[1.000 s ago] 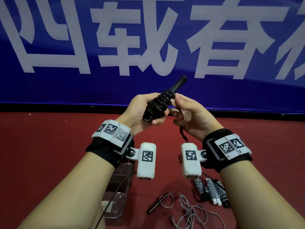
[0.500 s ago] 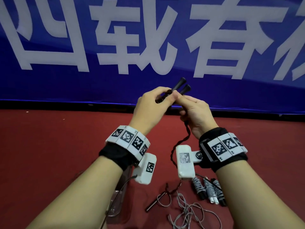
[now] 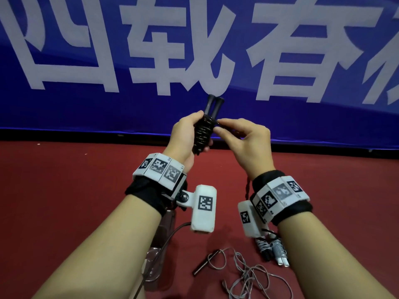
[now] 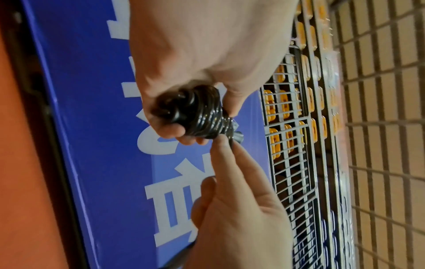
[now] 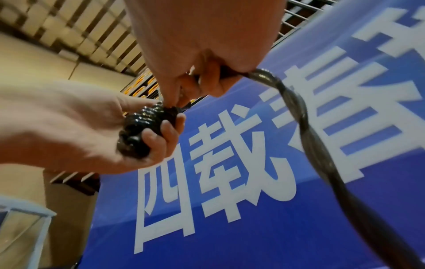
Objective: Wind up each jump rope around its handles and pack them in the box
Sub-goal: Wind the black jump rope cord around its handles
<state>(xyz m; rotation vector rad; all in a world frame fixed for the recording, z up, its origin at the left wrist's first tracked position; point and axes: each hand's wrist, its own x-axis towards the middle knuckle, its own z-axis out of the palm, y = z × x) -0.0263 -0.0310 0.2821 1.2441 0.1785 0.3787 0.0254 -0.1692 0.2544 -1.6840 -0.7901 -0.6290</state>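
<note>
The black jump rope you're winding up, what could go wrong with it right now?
The coils on the black jump rope could slip loose if the left hand relaxes. The unwound tail the right hand pinches is twisted and might kink. It hangs toward the loose grey rope and could tangle.

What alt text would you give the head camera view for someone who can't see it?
Two hands wind a black jump rope around its paired handles: the left hand grips the bundle, the right hand pinches the loose cord. Below, on the red floor, lie a grey rope, a wound bundle and a clear box.
</note>
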